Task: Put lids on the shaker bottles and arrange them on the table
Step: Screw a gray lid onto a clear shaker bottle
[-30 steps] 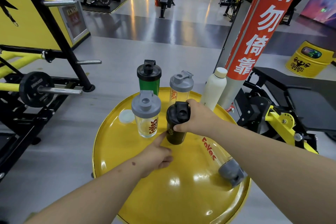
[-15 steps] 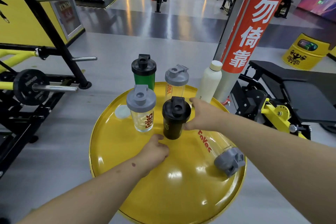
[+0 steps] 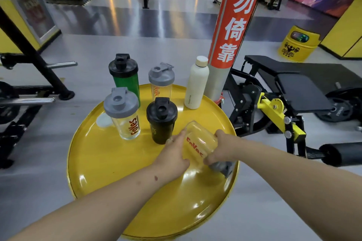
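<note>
On the round yellow table [image 3: 109,158] several lidded shaker bottles stand upright: a green one with a black lid [image 3: 125,80], a clear one with a grey lid [image 3: 161,82] behind, a clear grey-lidded one [image 3: 123,115] at the left, and a black one [image 3: 161,121] in the middle. A clear bottle with red lettering [image 3: 199,142] lies on its side, its grey lid [image 3: 222,168] toward me. My left hand [image 3: 174,155] presses its left side. My right hand [image 3: 220,148] grips it near the lid.
A cream bottle [image 3: 196,84] stands at the table's far right edge, next to a red-and-grey pillar [image 3: 231,31]. A small white disc [image 3: 103,121] lies at the left. A black-and-yellow bench machine [image 3: 284,94] stands to the right, a weight rack [image 3: 29,92] to the left.
My right hand left the black bottle and moved down onto the lying clear bottle. My left hand moved right to its other side. The black bottle stays upright.
</note>
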`<state>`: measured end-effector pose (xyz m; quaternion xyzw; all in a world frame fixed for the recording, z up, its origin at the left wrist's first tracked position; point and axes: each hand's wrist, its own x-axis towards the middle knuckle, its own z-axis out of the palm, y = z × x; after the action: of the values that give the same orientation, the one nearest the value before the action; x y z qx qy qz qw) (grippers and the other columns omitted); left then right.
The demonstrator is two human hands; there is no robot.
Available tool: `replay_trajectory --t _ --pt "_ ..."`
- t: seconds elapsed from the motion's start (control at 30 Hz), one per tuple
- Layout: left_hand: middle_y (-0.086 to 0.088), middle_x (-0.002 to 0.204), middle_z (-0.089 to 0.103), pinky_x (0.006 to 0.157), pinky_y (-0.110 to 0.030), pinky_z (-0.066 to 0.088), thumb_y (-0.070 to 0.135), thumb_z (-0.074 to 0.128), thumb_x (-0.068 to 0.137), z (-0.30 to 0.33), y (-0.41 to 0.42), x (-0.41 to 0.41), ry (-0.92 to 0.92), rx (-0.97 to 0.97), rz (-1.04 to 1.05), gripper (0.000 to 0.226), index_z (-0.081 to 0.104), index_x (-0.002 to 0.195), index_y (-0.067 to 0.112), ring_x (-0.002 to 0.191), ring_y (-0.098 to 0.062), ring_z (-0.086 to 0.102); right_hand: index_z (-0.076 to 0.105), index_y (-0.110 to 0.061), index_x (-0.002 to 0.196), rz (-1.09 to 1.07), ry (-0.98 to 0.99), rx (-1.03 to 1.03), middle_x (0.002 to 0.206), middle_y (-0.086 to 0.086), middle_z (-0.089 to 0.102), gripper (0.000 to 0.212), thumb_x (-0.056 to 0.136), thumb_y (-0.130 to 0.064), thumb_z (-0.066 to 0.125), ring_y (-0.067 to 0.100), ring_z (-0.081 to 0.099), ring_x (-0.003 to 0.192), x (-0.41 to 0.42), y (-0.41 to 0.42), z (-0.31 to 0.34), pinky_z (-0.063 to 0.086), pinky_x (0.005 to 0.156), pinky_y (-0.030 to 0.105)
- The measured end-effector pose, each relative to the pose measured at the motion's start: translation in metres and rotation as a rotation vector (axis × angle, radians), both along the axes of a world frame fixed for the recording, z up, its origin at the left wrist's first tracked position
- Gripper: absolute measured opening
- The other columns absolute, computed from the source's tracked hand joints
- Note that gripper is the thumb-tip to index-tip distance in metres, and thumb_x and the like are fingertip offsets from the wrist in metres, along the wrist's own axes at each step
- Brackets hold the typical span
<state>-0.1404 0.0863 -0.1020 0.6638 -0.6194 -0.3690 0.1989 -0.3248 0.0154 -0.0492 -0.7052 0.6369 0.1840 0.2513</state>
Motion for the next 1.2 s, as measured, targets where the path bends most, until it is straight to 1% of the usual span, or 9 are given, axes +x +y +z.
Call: replay_trajectory --t 0.13,0.3,0.5,0.63,0.73,0.83,1.0,1.1,1.2 --pt "0.001 0.168 0.0 0.118 -0.035 0.03 0.024 0.075 0.085 -0.003 -0.008 -0.017 -0.214 -0.134 -0.069 0.105 0.004 0.158 0.047 0.153 -0.027 0.018 0.043 -0.024 0.127 0.078 0.008 0.01 0.102 -0.005 0.06 0.105 0.044 -0.075 0.08 0.018 0.061 0.09 0.003 -0.007 0.03 0.058 0.081 0.039" --pt "-0.005 0.145 0.031 0.11 -0.037 0.038 0.042 0.075 0.084 -0.003 -0.021 -0.025 -0.303 -0.241 0.072 0.088 0.022 0.155 0.039 0.13 -0.029 0.037 0.046 -0.025 0.135 0.237 0.077 -0.094 0.1 -0.008 0.059 0.103 0.051 -0.068 0.086 0.018 0.061 0.094 0.001 -0.015 0.064 0.057 0.084 0.039" --pt "-0.002 0.144 0.045 0.106 -0.032 0.039 0.036 0.081 0.081 -0.007 -0.037 -0.031 -0.184 -0.26 0.045 0.081 0.034 0.146 0.023 0.136 -0.024 0.042 0.038 -0.034 0.139 0.427 0.149 -0.289 0.114 -0.004 0.055 0.106 0.051 -0.065 0.089 0.023 0.058 0.099 0.002 -0.021 0.075 0.058 0.083 0.043" --pt "-0.004 0.153 0.032 0.11 -0.035 0.037 0.038 0.073 0.09 -0.011 -0.042 -0.029 -0.151 -0.21 0.055 0.086 0.02 0.158 0.03 0.141 -0.025 0.036 0.04 -0.038 0.136 0.349 -0.125 -0.32 0.123 -0.008 0.051 0.097 0.054 -0.06 0.089 0.018 0.057 0.108 -0.005 -0.031 0.089 0.057 0.087 0.039" --pt "-0.003 0.151 0.036 0.103 -0.034 0.041 0.039 0.072 0.089 -0.018 -0.045 -0.026 -0.012 -0.14 0.081 0.084 0.024 0.157 0.029 0.135 -0.025 0.044 0.046 -0.035 0.136 0.208 -0.47 -0.244 0.127 -0.012 0.054 0.086 0.063 -0.041 0.092 0.01 0.058 0.112 -0.014 -0.037 0.102 0.054 0.084 0.025" --pt "-0.001 0.141 0.049 0.096 -0.033 0.045 0.045 0.073 0.085 -0.027 -0.052 -0.024 0.103 -0.084 0.082 0.081 0.03 0.152 0.033 0.126 -0.022 0.05 0.045 -0.034 0.141 0.187 -0.544 -0.134 0.126 -0.017 0.054 0.09 0.066 -0.029 0.094 0.008 0.059 0.114 -0.019 -0.039 0.101 0.054 0.086 0.024" --pt "0.012 0.112 0.059 0.07 -0.012 0.041 0.027 0.071 0.091 -0.031 -0.062 -0.02 0.171 -0.042 0.028 0.058 0.038 0.139 0.032 0.102 -0.01 0.057 0.056 -0.032 0.126 0.261 -0.476 -0.257 0.111 -0.013 0.062 0.071 0.064 -0.041 0.09 0.011 0.063 0.1 -0.007 -0.047 0.086 0.057 0.084 0.036" --pt "0.008 0.109 0.061 0.068 -0.02 0.048 0.031 0.077 0.082 -0.034 -0.063 -0.025 0.175 -0.076 0.109 0.056 0.039 0.125 0.032 0.097 -0.012 0.059 0.057 -0.031 0.109 0.232 -0.446 -0.323 0.101 -0.01 0.06 0.059 0.063 -0.055 0.085 0.014 0.063 0.09 0.002 -0.047 0.079 0.057 0.073 0.035" --pt "0.006 0.113 0.053 0.061 -0.017 0.042 0.033 0.086 0.072 -0.037 -0.064 -0.032 0.192 -0.092 0.219 0.069 0.042 0.126 0.028 0.094 -0.012 0.055 0.052 -0.028 0.116 0.178 -0.367 -0.447 0.109 -0.006 0.05 0.069 0.066 -0.066 0.078 0.016 0.057 0.095 0.013 -0.039 0.07 0.054 0.078 0.035"
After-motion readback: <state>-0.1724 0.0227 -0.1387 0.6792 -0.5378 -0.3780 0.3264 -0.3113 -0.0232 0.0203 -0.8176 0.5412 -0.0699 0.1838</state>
